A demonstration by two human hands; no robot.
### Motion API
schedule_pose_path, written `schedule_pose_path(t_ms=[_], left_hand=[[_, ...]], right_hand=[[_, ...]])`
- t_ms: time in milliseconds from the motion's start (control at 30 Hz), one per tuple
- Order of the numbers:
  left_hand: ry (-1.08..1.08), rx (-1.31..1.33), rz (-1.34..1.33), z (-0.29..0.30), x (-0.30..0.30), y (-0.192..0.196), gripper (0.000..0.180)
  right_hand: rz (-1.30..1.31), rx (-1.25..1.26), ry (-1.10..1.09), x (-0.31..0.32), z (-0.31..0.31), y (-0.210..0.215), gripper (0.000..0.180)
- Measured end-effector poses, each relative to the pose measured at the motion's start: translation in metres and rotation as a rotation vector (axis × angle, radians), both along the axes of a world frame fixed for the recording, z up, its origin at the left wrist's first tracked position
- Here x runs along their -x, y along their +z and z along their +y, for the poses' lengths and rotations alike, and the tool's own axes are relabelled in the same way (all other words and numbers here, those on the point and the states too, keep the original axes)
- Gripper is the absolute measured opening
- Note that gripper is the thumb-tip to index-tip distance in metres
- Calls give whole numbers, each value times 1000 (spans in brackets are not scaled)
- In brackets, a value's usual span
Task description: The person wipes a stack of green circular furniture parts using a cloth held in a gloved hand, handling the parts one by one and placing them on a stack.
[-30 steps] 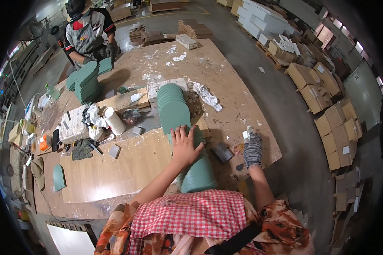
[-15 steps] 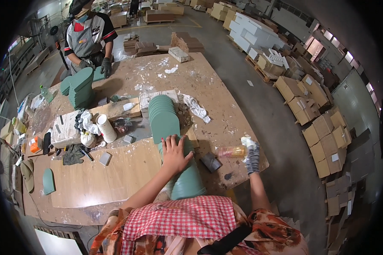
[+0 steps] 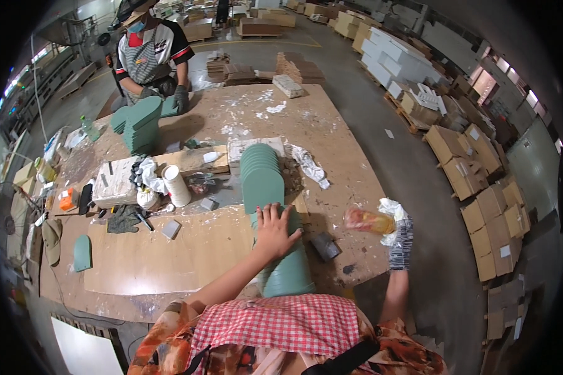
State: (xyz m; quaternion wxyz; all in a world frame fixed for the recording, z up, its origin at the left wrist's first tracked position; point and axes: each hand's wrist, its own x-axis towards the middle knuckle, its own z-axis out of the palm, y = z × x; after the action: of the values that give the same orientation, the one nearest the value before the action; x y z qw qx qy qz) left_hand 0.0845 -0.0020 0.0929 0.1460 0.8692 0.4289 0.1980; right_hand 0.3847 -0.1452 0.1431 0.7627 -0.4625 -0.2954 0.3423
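Note:
My bare left hand [image 3: 274,232] lies flat with fingers spread on a row of green round-ended panels [image 3: 263,189]. These panels overlap in a long fanned stack that runs from the middle of the workbench [image 3: 363,162] toward my apron. At the bench's right edge my right hand [image 3: 402,240], in a grey striped knit glove, is closed on a crumpled white rag [image 3: 391,209] and a clear bottle [image 3: 370,221]. Held sideways against the rag, the bottle has a reddish-yellow look and is blurred. The right fingertips are partly hidden by the rag.
A grey block [image 3: 325,247] lies right of the stack. Left of it are a white cup stack [image 3: 176,185], a dark glove [image 3: 124,220] and a single green panel [image 3: 82,252]. A co-worker [image 3: 153,62] handles more green panels [image 3: 142,125] across the bench. Cardboard boxes [image 3: 488,212] stand at right.
The whole view has shifted, so bench things appear farther right. My right hand, with the rag and bottle, has moved slightly right. My left hand stays on the green panels.

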Motion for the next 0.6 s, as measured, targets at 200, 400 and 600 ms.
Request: schedule_pose_path(t_ms=[200,400,600], left_hand=[[7,-3,4,-3,1,-1,70],[-6,40,16,-3,1,4,70],[-13,44,-2,-1,3,5,70]], right_hand=[[-101,77,2,-4,-1,-18,44],[-258,93,-61,-35,-9,-7,42],[-383,164,-174,-53,-20,-6,39]])
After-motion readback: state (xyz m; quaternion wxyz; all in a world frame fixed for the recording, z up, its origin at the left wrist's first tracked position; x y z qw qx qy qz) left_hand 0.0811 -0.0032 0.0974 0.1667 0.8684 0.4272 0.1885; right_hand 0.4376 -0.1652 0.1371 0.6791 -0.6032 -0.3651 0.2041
